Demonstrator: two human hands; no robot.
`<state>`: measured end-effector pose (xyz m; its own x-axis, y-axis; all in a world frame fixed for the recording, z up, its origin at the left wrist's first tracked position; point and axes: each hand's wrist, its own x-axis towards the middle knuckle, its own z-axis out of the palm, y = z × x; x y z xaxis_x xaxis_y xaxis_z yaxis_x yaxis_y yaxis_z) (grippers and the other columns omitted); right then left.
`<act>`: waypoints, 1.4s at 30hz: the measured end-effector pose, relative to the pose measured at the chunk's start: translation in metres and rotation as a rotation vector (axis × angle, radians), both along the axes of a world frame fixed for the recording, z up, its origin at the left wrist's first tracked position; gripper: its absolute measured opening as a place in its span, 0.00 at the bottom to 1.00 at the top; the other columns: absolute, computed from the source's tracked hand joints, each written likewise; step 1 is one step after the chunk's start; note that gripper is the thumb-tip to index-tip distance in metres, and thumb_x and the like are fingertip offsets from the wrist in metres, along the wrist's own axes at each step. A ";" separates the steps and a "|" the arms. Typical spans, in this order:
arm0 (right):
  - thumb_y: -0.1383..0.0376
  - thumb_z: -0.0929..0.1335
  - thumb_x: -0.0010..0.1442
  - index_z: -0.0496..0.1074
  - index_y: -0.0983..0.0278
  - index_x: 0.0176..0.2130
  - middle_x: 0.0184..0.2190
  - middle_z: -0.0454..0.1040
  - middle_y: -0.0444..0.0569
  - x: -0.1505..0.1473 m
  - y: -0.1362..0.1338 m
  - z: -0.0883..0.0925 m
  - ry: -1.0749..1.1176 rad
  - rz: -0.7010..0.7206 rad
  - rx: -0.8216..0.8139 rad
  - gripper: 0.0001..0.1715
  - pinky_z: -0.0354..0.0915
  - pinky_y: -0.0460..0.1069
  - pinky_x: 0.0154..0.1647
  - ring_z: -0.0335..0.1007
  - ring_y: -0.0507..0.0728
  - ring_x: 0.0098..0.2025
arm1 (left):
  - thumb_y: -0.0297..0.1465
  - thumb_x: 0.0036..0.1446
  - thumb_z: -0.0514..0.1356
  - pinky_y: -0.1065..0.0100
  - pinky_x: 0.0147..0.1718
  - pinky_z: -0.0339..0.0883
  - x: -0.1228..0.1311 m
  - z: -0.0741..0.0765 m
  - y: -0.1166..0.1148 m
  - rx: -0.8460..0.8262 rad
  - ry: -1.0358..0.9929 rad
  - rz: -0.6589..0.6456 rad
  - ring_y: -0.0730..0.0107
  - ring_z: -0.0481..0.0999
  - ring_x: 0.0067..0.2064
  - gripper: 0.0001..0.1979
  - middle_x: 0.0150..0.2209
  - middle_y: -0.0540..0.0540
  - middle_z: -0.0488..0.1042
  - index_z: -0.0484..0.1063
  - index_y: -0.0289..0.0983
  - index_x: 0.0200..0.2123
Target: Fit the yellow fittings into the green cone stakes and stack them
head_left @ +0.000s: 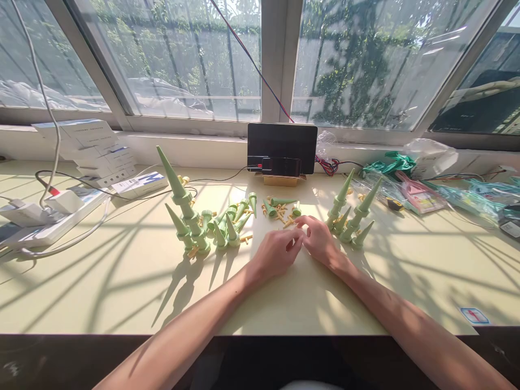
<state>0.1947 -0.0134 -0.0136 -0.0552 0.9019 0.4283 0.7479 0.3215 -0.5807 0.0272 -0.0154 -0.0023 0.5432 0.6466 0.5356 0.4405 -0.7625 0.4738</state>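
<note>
My left hand [278, 252] and my right hand [319, 239] meet over the middle of the table, fingertips close together. The left one's fingers are curled; whatever they hold is hidden. Bent fingers of the right one reach beside a small pile of yellow plastic valve pieces [279, 214], and I cannot make out what is in them. Just behind lie a green plastic cone spike [283, 201] and shorter green parts. Left of my hands, several green spikes [231, 234] stand or lie loose. Stacked green spikes stand at the far left [190, 211] and right [357, 216].
A black tablet [282, 142] leans at the back, with a phone [281, 166] before it. White boxes [97, 151] and a power strip [52, 219] with cables occupy the left. Plastic bags and green bundles [390, 163] lie at the back right, below the windows.
</note>
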 end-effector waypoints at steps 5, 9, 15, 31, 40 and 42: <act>0.66 0.63 0.65 0.73 0.65 0.41 0.37 0.74 0.50 0.002 0.001 0.001 -0.073 -0.074 0.148 0.09 0.63 0.48 0.32 0.64 0.52 0.26 | 0.29 0.64 0.53 0.70 0.25 0.50 0.007 -0.003 -0.011 0.067 0.081 -0.192 0.77 0.58 0.21 0.16 0.19 0.52 0.66 0.67 0.36 0.22; 0.65 0.58 0.70 0.72 0.65 0.45 0.40 0.74 0.52 -0.003 -0.001 0.019 -0.293 -0.114 0.241 0.15 0.60 0.48 0.31 0.67 0.53 0.28 | 0.27 0.62 0.54 0.69 0.24 0.48 0.011 -0.006 -0.014 0.102 0.102 -0.237 0.78 0.56 0.21 0.16 0.19 0.52 0.66 0.65 0.36 0.20; 0.64 0.59 0.69 0.71 0.64 0.45 0.39 0.73 0.53 -0.018 0.018 0.055 -0.642 -0.217 -0.036 0.14 0.59 0.48 0.30 0.73 0.57 0.32 | 0.27 0.59 0.54 0.68 0.23 0.44 0.010 -0.006 -0.015 0.112 0.106 -0.243 0.77 0.51 0.20 0.16 0.17 0.53 0.61 0.59 0.36 0.19; 0.65 0.63 0.66 0.72 0.67 0.40 0.34 0.77 0.63 -0.016 0.059 0.035 -0.566 -0.279 -0.181 0.10 0.62 0.50 0.33 0.73 0.62 0.35 | 0.28 0.61 0.53 0.68 0.22 0.45 0.009 -0.006 -0.015 0.087 0.123 -0.236 0.77 0.47 0.20 0.18 0.17 0.54 0.55 0.58 0.36 0.18; 0.67 0.67 0.60 0.70 0.67 0.38 0.24 0.73 0.58 -0.018 0.061 0.029 -0.412 -0.287 -0.072 0.06 0.58 0.51 0.26 0.71 0.61 0.26 | 0.29 0.62 0.53 0.68 0.22 0.45 0.009 -0.007 -0.014 0.072 0.134 -0.217 0.76 0.51 0.20 0.18 0.17 0.52 0.58 0.61 0.36 0.18; 0.67 0.67 0.60 0.70 0.66 0.39 0.23 0.73 0.58 -0.017 0.062 0.027 -0.392 -0.289 -0.081 0.06 0.59 0.51 0.25 0.71 0.61 0.25 | 0.29 0.62 0.52 0.68 0.23 0.45 0.008 -0.008 -0.014 0.071 0.139 -0.208 0.76 0.51 0.20 0.18 0.16 0.52 0.58 0.61 0.37 0.18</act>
<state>0.1777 0.0490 0.0136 0.0592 0.9337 0.3532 0.9671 0.0340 -0.2520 0.0355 -0.0289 -0.0101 0.7322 0.4763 0.4869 0.3273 -0.8729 0.3617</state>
